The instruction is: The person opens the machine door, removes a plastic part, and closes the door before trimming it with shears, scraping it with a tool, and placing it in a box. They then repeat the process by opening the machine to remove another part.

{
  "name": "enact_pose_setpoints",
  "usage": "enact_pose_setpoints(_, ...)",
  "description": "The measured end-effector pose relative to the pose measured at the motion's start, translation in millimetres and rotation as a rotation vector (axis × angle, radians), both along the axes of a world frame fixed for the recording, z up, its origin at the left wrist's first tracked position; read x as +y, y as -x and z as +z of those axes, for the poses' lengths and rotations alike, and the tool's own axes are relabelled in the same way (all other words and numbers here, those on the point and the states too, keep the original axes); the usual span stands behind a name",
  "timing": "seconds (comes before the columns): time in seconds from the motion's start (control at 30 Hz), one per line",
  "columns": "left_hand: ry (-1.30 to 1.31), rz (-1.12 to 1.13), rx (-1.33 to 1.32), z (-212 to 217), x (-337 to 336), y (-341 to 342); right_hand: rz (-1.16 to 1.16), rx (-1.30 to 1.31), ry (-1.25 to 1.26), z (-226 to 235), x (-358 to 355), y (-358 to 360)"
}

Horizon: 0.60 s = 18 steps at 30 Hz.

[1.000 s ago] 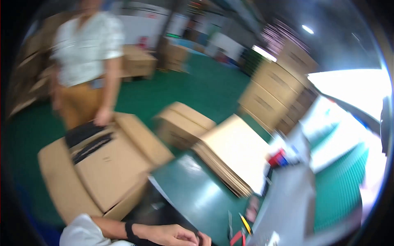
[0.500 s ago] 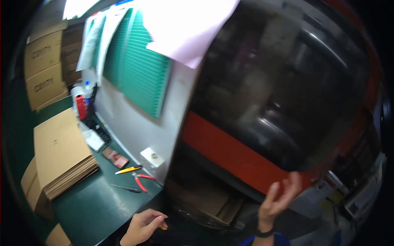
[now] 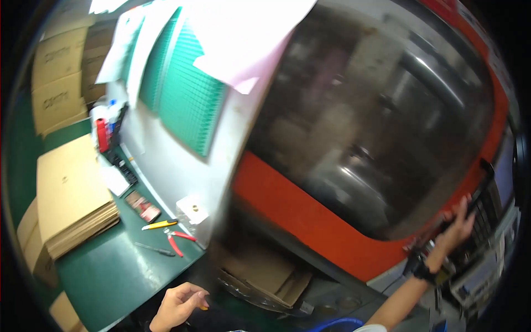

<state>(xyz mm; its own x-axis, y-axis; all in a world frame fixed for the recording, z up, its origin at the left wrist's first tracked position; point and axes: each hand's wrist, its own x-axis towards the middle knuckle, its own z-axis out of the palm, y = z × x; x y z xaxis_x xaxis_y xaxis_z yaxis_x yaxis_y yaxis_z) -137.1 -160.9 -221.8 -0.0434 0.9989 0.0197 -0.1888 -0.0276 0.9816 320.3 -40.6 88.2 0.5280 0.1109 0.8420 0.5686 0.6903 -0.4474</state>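
Observation:
My left hand (image 3: 178, 305) is curled near the front edge of the green table. A small orange bit (image 3: 204, 305) shows at its fingertips, too little of it to name. My right arm reaches far out to the right, a dark band at its wrist. With fingers apart, my right hand (image 3: 457, 231) is at the lower end of a black handle (image 3: 482, 185) on the edge of an orange machine door (image 3: 326, 229); whether it touches the handle I cannot tell. Behind the door's large dark window (image 3: 365, 116), shiny metal machine parts show, blurred.
On the green table (image 3: 99, 282) lie stacked flat cardboard (image 3: 74, 191), red-handled pliers (image 3: 176, 238), a yellow cutter (image 3: 160, 224), a screwdriver (image 3: 155, 249) and a small white box (image 3: 192, 210). An open carton (image 3: 271, 279) sits below the machine. Cartons (image 3: 58, 102) are piled at far left.
My right hand has swung right and up from below the door to the black handle. My left hand stays curled at the table edge. The whole view has shifted slightly.

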Motion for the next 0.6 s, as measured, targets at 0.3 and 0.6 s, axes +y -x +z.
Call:
enact_pose_setpoints(0.3, 0.146, 0.081, -0.129, -18, -22, -1, 0.177, 0.021, -0.139, -12, 20, -1)
enact_pose_setpoints(0.6, -0.898, -0.747, 0.060, 114, 46, -75, 0.107, 0.041, -0.152, -9, 8, -21)
